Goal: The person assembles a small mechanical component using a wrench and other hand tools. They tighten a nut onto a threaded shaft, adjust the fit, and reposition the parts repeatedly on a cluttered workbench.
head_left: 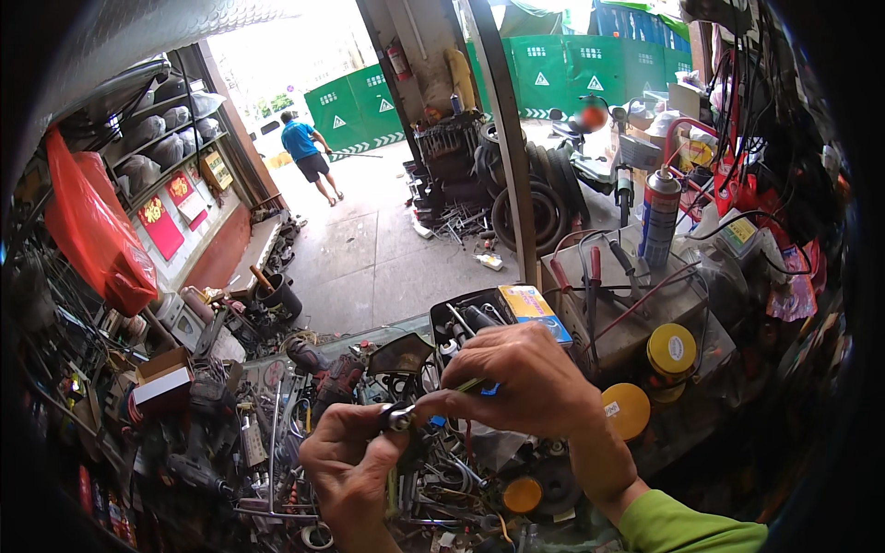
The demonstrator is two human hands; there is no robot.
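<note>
Over the cluttered workbench, my left hand [352, 468] is closed in a pinch on a small round part [400, 419] with a shiny metal end and a black body. Its exact kind is too small to make out. My right hand [535, 376] is closed too, just to the right, with its fingertips close to that part. A slim yellow-green piece [472, 384] shows between its fingers, with a bit of blue beside it. Most of that piece is hidden by the fingers. Beyond my hands lies a red and black power drill [339, 382].
Loose tools and metal parts crowd the bench. At right stand a spray can [659, 217], yellow-lidded tins [671, 348] and a grey box [590, 304] with red-handled tools. A post [510, 138] rises beyond the bench. A person in blue [300, 143] walks outside near tyres [539, 212].
</note>
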